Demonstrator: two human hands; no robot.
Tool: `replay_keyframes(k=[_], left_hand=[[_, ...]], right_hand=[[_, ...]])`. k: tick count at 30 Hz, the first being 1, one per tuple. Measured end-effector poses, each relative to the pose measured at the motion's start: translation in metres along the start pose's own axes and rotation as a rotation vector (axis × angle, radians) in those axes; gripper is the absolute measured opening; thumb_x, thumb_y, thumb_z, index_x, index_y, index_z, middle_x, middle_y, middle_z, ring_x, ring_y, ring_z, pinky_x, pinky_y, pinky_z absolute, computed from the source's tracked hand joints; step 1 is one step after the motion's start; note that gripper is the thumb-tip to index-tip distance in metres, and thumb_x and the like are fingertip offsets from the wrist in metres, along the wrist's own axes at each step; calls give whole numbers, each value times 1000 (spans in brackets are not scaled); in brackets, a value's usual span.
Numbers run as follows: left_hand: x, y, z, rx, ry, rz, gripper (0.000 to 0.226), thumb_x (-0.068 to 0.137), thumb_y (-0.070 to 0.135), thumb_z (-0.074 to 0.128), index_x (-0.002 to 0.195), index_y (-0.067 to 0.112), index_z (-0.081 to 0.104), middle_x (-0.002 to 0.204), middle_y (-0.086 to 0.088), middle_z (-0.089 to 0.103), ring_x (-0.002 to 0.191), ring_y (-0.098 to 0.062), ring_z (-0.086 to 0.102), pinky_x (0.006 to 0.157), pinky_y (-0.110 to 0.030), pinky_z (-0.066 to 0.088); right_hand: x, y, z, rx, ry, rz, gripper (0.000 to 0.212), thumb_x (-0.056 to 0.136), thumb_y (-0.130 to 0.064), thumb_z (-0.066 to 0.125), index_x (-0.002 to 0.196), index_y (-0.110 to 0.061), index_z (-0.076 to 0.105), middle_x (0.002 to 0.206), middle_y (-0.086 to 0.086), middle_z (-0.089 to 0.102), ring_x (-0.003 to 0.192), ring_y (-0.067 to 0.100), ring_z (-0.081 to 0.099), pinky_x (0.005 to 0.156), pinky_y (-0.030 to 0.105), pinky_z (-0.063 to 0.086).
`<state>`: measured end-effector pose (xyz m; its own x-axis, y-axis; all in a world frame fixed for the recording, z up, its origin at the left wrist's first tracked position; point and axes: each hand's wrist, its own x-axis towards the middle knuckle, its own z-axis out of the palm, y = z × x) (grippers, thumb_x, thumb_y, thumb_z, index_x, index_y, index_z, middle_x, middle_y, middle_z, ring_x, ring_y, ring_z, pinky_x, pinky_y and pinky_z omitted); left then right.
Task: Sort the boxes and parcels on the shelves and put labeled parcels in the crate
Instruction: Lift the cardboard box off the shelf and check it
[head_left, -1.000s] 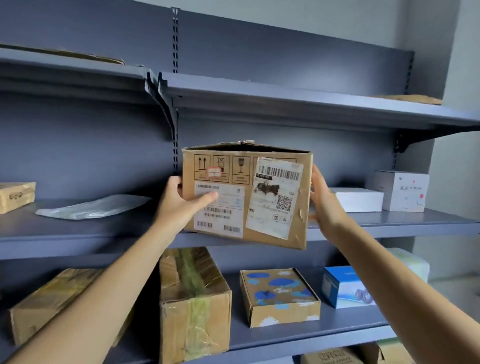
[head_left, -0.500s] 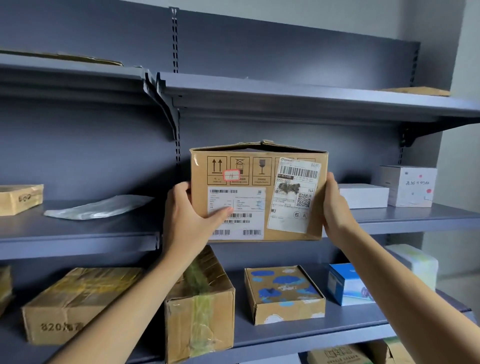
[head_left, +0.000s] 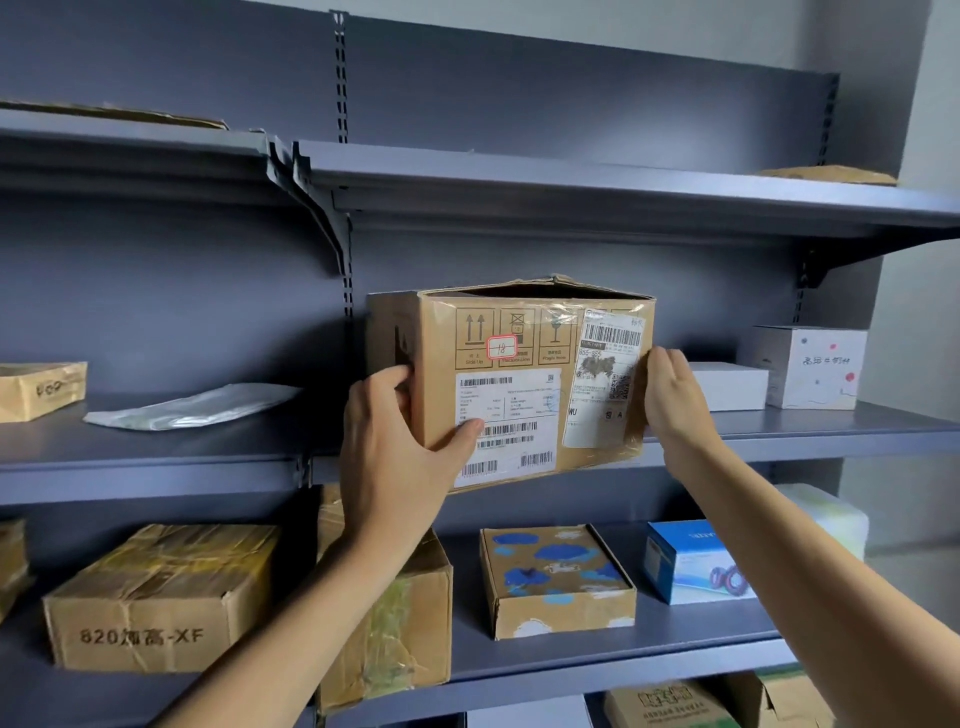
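The box (head_left: 524, 395) had swung, showing its left face; left hand (head_left: 397, 452) and right hand (head_left: 672, 405) gripped its sides, fingers curled.

The brown cardboard box (head_left: 439, 389) in the middle bears a red-edged sticker (head_left: 502, 347) reading "18" and a white shipping label (head_left: 605, 379) reading "855-855", while the taped brown carton (head_left: 156, 608) lower left is stamped "820加高-XF".
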<state>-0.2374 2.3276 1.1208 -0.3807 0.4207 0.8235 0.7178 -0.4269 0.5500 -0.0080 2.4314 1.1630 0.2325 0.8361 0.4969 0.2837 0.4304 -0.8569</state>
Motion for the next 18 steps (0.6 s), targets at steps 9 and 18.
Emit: replay_keyframes(k=[9,18], left_hand=[[-20,31,22,-4,-25,203,39,83,45,60,113,21,53,99,6,53,85,-18,58,65,-37,50],[63,-19,33,-51,-72,-307,35,94,30,55,125,21,44,137,-7,36,124,-25,43,86,-37,41]], right_hand=[[-2,17,-13,-166,-168,-65,61,99,-51,28,149,-17,34,150,11,43,137,31,40,114,48,32],[-56,-6,-4,-298,10,-410,59,100,-45,46,151,-18,34,153,6,34,140,22,29,111,33,28]])
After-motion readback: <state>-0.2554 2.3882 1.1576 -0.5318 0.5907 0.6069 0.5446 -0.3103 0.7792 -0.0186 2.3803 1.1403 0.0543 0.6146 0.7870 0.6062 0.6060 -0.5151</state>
